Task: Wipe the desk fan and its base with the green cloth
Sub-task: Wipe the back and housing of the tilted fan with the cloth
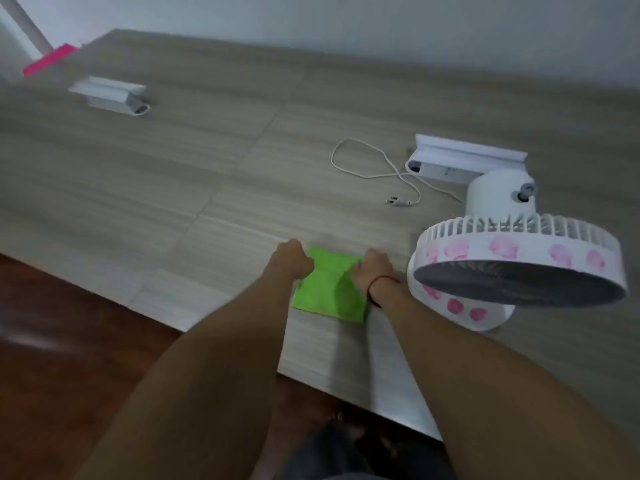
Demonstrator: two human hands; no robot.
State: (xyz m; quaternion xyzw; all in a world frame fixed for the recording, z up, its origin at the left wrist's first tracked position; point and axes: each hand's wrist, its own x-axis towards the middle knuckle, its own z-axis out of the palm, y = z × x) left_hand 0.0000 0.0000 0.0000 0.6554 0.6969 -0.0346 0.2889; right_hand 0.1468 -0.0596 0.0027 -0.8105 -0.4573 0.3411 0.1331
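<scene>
Green cloth [327, 289]: flat by the worktop [173, 168] near edge, ready to lift.
Left hand [293, 259]: fingers curled on its far-left corner.
Right hand [375, 270]: fingers pinching its right side.
Desk fan [516, 261]: just right, unwiped.

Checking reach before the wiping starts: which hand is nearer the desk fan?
Right. The right hand rests on the green cloth beside the desk fan; the left hand is at the cloth's far edge.

A pale wood-grain tabletop [173, 161] meets a plain white wall [346, 19]; dark reddish wooden floor [69, 341] shows below its near edge.
</scene>
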